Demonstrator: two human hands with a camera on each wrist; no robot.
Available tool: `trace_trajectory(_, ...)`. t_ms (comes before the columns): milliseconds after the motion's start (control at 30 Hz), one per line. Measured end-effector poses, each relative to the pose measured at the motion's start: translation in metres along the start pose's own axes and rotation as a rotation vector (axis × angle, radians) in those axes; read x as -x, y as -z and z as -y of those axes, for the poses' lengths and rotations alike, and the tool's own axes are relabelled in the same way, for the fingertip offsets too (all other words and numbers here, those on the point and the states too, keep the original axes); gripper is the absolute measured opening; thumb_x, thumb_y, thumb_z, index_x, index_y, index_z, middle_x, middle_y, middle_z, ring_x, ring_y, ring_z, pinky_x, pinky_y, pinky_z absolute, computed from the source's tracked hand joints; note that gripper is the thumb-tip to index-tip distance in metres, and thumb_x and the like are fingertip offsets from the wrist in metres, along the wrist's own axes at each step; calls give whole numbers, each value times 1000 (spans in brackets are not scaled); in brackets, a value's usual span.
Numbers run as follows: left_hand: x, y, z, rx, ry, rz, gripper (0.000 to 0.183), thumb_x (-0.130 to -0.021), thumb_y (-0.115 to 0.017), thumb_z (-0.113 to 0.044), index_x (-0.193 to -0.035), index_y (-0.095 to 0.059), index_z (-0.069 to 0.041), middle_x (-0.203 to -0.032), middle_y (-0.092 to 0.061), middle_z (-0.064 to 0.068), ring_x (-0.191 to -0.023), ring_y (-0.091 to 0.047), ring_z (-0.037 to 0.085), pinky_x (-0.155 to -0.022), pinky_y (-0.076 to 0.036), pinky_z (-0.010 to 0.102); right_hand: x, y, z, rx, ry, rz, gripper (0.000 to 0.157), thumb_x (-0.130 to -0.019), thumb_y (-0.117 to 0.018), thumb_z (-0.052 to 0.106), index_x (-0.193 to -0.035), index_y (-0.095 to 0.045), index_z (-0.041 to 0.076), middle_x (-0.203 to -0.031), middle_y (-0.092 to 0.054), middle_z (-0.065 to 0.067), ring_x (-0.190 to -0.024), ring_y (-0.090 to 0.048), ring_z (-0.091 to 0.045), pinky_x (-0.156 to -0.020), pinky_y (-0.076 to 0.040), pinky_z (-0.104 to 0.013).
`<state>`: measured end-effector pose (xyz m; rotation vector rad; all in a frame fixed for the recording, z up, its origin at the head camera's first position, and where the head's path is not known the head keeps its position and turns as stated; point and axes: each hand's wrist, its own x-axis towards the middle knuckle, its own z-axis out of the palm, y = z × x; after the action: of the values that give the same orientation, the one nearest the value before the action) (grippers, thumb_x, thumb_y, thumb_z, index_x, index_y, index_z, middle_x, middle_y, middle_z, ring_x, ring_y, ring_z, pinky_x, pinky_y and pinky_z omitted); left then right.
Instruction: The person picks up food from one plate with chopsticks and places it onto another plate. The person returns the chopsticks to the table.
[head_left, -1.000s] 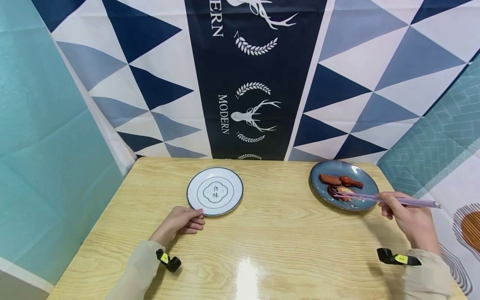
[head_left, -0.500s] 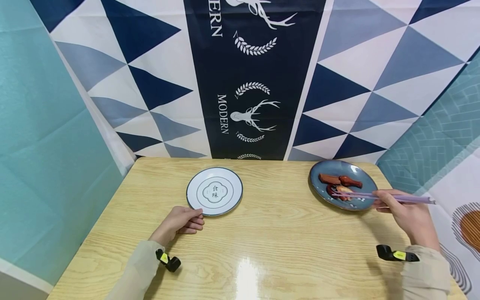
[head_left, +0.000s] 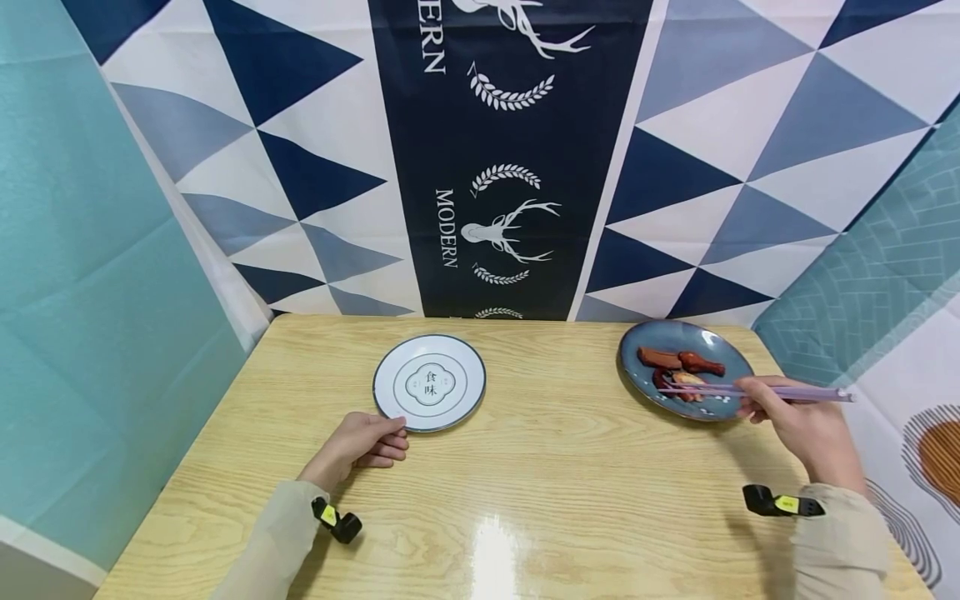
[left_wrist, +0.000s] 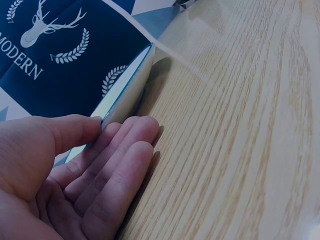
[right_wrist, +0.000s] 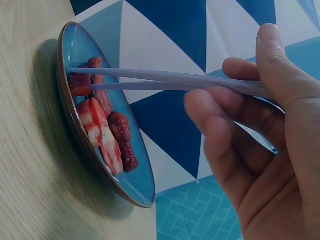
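In the head view, my left hand [head_left: 363, 442] pinches the near rim of a white plate [head_left: 467, 375] with a blue edge. The left wrist view has the thumb on top of that rim and the fingers under it. My right hand [head_left: 806, 433] grips a pair of lavender chopsticks [head_left: 798, 393], reaching over a blue plate [head_left: 720, 340] with a brown rim. Their tips stand either side of a dark red food piece [right_wrist: 80, 84]. Beside it lie a pale-and-red piece [right_wrist: 106, 137], a drumstick [head_left: 701, 364] and a reddish-brown strip [head_left: 658, 358].
Both plates are on a light wood-grain table [head_left: 555, 483], the white one left of the blue one. A patterned cloth wall [head_left: 502, 167] rises right behind the table's back edge. Teal panels [head_left: 105, 275] flank the left side. Each wrist wears a small black camera [head_left: 337, 521].
My right hand and the chopsticks have shifted slightly left, their tips staying at the dark red piece. The left hand and the white plate have kept their place.
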<state>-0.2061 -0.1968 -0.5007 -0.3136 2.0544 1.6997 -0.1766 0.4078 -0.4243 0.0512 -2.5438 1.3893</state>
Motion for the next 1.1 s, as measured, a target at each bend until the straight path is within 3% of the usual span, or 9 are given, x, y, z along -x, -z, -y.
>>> trace_trajectory(200,2,-1,-1,-2,-1,3,35,-100,-68,-33,-101,-75,1,-84,-77,7,-71,-76,14,-67,-66,28,-2,-4,-1,4,-5,-32,17,-103,-65,22,-97,-76,11,-68,-71,4,-57,-61,-8,-49,-47,-24)
trace_trajectory(467,1,-1,0,-5,3,-4,34,-100,-68,-33,-101,-75,0,-83,-77,6,-71,-75,13,-66,-65,28,-1,-6,2,45,-15,-72,36,-105,-61,28,-84,-71,1,-61,-66,4,-53,-51,-12,-49,-32,-33)
trace_trajectory(800,0,-1,-2,-5,-1,5,36,-100,-68,-34,-102,-74,1,-84,-77,6,-71,-75,13,-66,-65,28,3,-2,6,-47,-57,-94,31,-106,-59,28,-98,-72,0,-65,-68,2,-56,-56,-8,-46,-38,-30)
trace_trajectory(1100,-1,0,-1,13,11,13,35,-101,-68,-33,-102,-74,2,-83,-77,6,-70,-75,14,-65,-65,27,3,-4,10,-49,-100,-89,42,-105,-59,38,-105,-72,-2,-68,-69,5,-59,-58,-9,-49,-43,-30)
